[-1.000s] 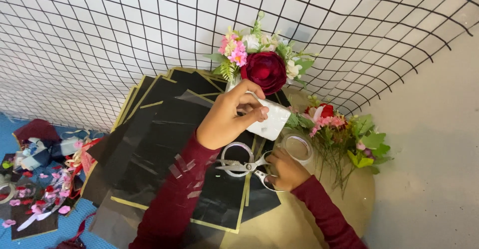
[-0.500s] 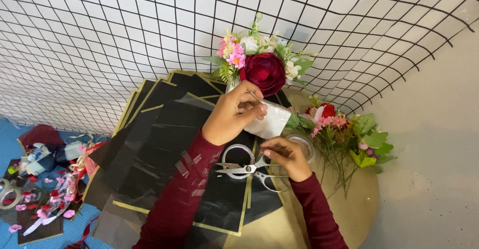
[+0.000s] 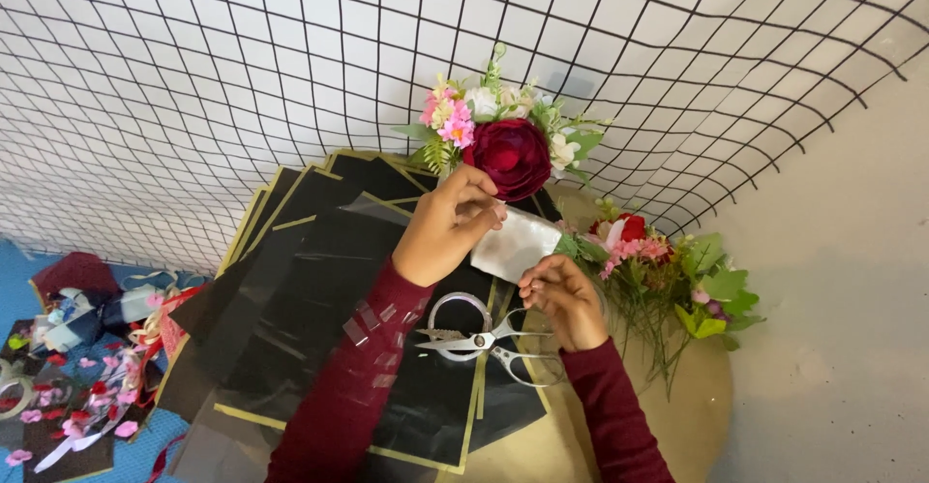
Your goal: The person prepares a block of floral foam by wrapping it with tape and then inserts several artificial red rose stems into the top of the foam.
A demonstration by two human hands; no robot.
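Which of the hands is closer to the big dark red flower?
Left. The left hand is right below the dark red flower; the right hand is lower, by the scissors.

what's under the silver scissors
The silver metal scissors lie on overlapping black gold-edged paper sheets, beside a clear tape ring. What lies under those sheets is covered.
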